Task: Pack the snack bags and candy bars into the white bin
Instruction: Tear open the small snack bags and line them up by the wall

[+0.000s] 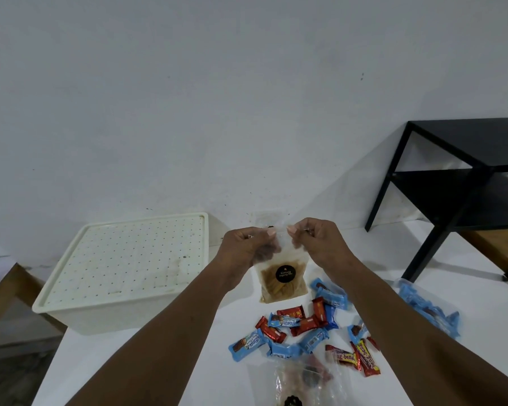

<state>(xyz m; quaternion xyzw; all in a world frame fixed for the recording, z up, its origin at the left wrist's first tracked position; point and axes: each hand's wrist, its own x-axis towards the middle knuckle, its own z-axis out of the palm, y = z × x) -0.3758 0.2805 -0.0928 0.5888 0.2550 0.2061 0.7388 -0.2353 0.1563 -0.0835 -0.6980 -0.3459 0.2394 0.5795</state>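
Left hand point(247, 247) and right hand point(317, 244) pinch top edge of clear plastic snack pouch point(282, 278), right of lidded white plastic bin point(123, 273). Advice: hold pouch upright; open bin first.

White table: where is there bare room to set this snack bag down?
Bare table lies in front of the white bin, left of the candy bars, and behind them toward the black side table. Crowded: the candy pile, the clear bag at the near edge and the bag of blue bars.
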